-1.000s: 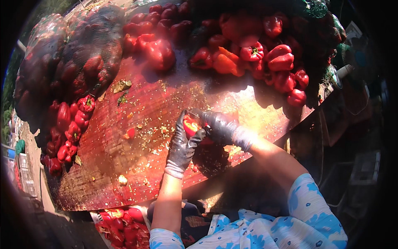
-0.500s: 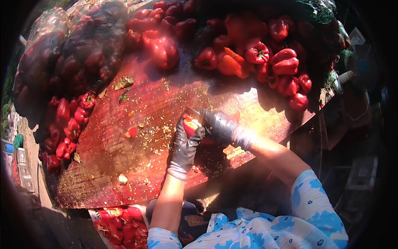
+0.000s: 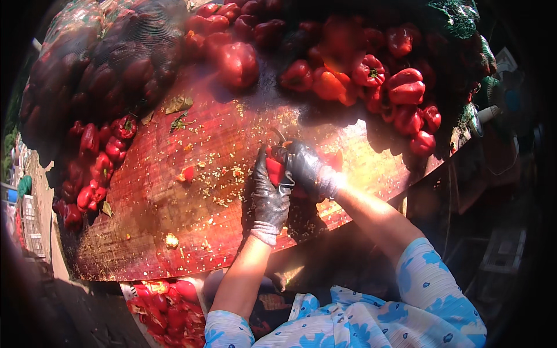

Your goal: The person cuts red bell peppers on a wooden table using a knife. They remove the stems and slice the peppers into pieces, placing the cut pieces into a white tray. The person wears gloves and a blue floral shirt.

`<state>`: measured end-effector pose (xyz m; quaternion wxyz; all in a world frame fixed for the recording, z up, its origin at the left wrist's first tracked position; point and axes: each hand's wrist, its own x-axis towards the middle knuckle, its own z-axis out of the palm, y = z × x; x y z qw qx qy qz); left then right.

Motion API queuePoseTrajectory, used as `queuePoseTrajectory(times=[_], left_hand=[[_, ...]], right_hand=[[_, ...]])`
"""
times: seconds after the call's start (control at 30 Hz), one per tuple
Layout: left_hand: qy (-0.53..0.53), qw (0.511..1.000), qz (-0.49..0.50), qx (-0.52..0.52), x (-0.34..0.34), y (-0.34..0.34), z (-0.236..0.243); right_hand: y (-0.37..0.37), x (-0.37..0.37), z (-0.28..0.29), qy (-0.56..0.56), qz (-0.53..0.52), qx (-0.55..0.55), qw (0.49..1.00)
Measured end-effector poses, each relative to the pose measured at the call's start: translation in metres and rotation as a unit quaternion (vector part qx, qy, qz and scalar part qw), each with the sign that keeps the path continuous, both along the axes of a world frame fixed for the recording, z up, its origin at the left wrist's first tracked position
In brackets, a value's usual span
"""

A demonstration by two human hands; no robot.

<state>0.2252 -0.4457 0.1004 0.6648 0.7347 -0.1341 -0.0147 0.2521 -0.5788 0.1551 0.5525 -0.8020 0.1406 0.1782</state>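
My left hand (image 3: 269, 203), in a dark, wet-looking glove with a pale cuff, is closed around a red bell pepper (image 3: 274, 170) above the middle of the board. Touching the pepper from the right is my gloved right hand (image 3: 306, 167). Its fingers are curled round what looks like a small knife (image 3: 279, 136), of which a thin, curved end sticks out at the top. The grip and the spot where it meets the pepper are hidden by the fingers. Behind the right wrist lies a piece of red pepper (image 3: 333, 159).
Pale seeds and scraps litter the reddish wooden board (image 3: 156, 232). Whole red peppers (image 3: 406, 87) are heaped along its far right edge, more peppers (image 3: 93, 168) at the left. Full net sacks (image 3: 116, 75) stand behind. Below the board's near edge sits a container of cut peppers (image 3: 165, 307).
The pepper's pale cut inside faced up before; now its red skin shows. My left hand has shifted slightly right, and the two hands are closer together. The knife's end now points upward.
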Motion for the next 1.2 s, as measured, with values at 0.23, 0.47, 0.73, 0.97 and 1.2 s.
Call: queuePoseTrajectory(times=[0.23, 0.47, 0.73, 0.97, 1.2], left_hand=[[0.198, 0.935, -0.084, -0.282, -0.008, -0.013, 0.019], [0.273, 0.866, -0.042, -0.417, -0.002, 0.024, 0.025], [0.012, 0.951, 0.182, -0.251, -0.079, 0.201, 0.149], [-0.151, 0.843, 0.434, 0.282, -0.199, 0.397, 0.130], [-0.115, 0.724, 0.459, 0.502, -0.126, 0.439, -0.004]], right_hand=[[-0.027, -0.001, -0.024, -0.303, -0.006, 0.077, 0.950], [-0.057, -0.092, 0.060, -0.181, -0.142, 0.181, 0.956], [-0.178, -0.263, 0.018, -0.138, -0.374, 0.262, 0.879], [-0.229, -0.399, 0.008, 0.129, -0.406, 0.389, 0.817], [-0.268, -0.373, -0.035, -0.123, -0.455, 0.123, 0.873]])
